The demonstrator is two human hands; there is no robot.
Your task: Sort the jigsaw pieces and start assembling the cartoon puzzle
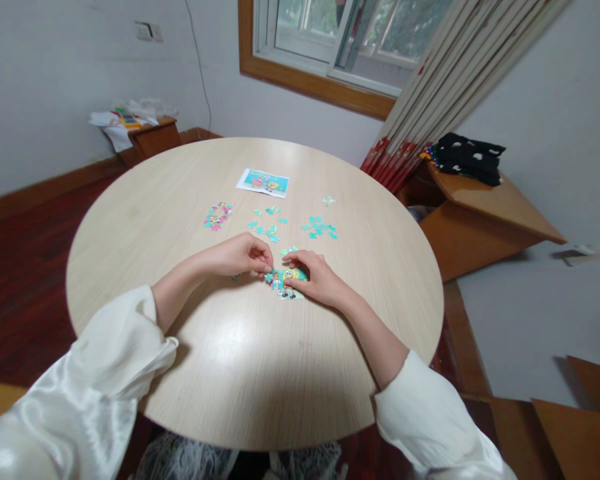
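Observation:
A partly joined jigsaw puzzle (pixel 291 274) with a yellow cartoon figure on a teal ground lies on the table in front of me. My right hand (pixel 316 275) rests over its right side, thumb and fingers apart and touching it. At the puzzle's left edge, my left hand (pixel 253 257) is closed in a pinch on a small teal puzzle piece (pixel 269 277), mostly hidden by the fingertips. Just beyond the right fingers lie a few green-teal pieces (pixel 285 251). Another piece (pixel 237 277) shows partly beneath my left hand.
On the round wooden table (pixel 220 387), loose teal pieces (pixel 320 228) lie beyond my right hand, pink and mixed pieces (pixel 218 216) to the left, and pale pieces (pixel 329 200) farther back. A printed picture sheet (pixel 263 183) lies near the far edge.

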